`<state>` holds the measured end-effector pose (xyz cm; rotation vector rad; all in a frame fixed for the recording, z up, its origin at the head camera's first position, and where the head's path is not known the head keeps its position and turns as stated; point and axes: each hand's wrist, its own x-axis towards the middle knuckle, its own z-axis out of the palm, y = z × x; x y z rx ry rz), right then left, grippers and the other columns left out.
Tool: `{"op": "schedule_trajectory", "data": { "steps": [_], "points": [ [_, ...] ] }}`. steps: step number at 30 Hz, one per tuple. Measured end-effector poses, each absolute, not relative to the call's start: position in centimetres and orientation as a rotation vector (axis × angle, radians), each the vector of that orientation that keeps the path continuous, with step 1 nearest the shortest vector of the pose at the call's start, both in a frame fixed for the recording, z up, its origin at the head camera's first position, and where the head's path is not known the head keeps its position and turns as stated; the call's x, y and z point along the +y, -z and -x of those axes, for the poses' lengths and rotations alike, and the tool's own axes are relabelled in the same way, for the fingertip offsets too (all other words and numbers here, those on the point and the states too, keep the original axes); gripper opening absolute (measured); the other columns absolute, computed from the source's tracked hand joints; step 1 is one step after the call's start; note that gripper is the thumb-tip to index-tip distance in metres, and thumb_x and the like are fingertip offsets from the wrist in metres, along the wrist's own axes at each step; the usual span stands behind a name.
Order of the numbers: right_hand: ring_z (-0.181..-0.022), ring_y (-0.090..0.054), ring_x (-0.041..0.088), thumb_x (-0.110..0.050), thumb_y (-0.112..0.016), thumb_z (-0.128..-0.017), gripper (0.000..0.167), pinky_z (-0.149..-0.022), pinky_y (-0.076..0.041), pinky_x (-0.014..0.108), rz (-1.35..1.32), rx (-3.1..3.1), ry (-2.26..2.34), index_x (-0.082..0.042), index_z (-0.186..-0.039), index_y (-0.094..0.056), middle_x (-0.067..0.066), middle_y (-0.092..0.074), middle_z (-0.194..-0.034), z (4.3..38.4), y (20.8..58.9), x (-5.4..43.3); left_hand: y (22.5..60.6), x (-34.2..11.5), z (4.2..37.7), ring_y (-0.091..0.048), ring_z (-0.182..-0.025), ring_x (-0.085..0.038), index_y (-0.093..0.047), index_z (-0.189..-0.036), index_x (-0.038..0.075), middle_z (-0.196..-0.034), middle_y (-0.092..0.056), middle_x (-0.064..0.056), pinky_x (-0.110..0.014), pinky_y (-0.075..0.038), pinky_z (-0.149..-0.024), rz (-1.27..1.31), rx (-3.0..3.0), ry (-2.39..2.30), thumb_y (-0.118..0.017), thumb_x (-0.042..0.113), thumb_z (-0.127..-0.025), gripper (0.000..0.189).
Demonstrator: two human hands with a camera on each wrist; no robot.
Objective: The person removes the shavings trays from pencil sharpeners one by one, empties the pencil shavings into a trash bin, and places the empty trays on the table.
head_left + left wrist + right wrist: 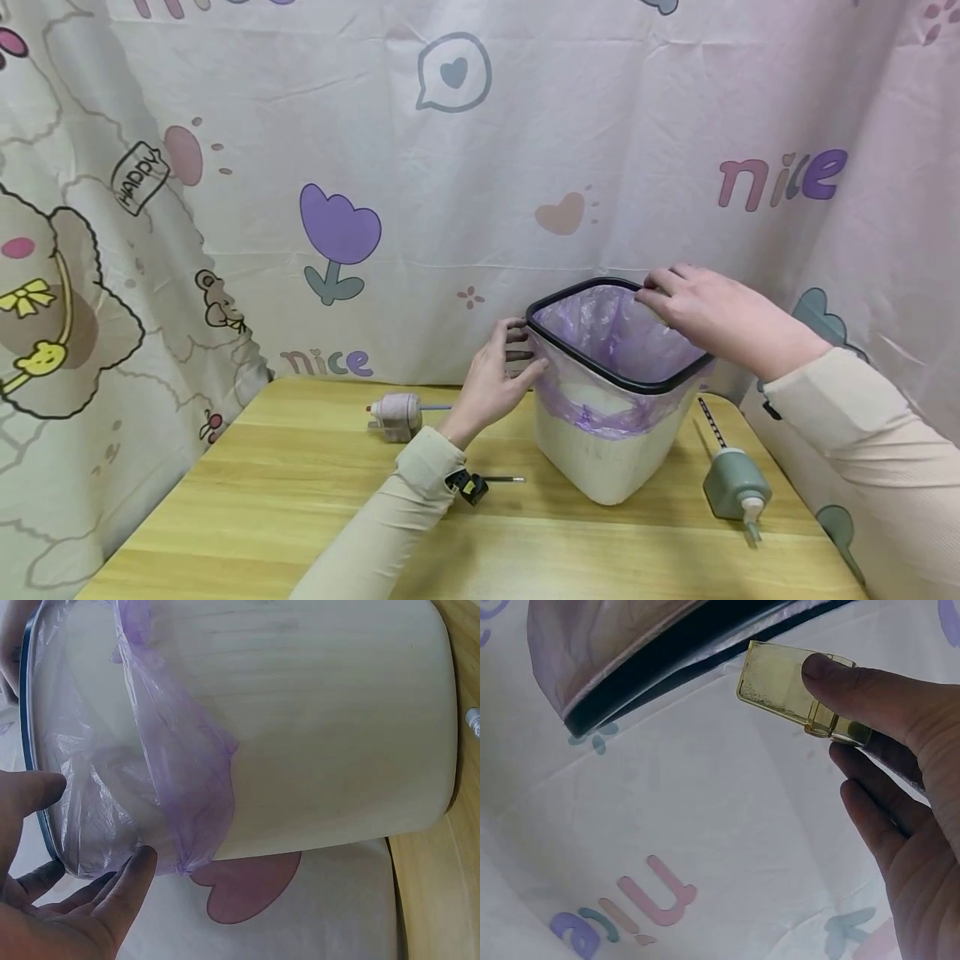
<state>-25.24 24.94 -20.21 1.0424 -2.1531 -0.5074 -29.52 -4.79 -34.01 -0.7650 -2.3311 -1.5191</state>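
A cream trash bin (600, 467) with a black rim stands on the table, lined with a thin purple bag (600, 421) folded over its outside. My left hand (498, 375) touches the bin's left corner, its fingers fairly straight against the bag just under the rim. Over the bin's right side, my right hand (701, 308) pinches a small clear yellow plastic box (780, 686) between thumb and fingers. Dark specks cling inside the box. In the right wrist view it sits beside the black rim (660, 660); in the head view the hand mostly hides it.
A green crank pencil sharpener (737, 483) with a patterned pencil (712, 423) in it stands right of the bin. To the left sits a pale pink sharpener (397, 417). Another pencil (506, 479) shows past my left wrist. A printed curtain (450, 200) hangs behind the table.
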Motion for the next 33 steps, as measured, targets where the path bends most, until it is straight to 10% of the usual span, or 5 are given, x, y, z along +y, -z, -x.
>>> {"op": "schedule_trajectory", "data": {
  "steps": [33],
  "points": [
    [-0.099, -0.066, 0.037, 0.019, -0.075, -0.081, 0.038, -0.085, -0.063, 0.050, -1.069, -2.156, 0.648, 0.000, -0.114, -0.075, 0.020, -0.067, -0.109, 25.7, 21.2, 25.8, 33.9, -5.1, 29.5, -0.070, -0.127, -0.037, -0.042, -0.156, 0.018, -0.154, -0.057, -0.017, -0.051, -0.064, -0.100, 0.768, -2.380, 1.517, -0.075, 0.024, -0.102, 0.064]
  ]
}}
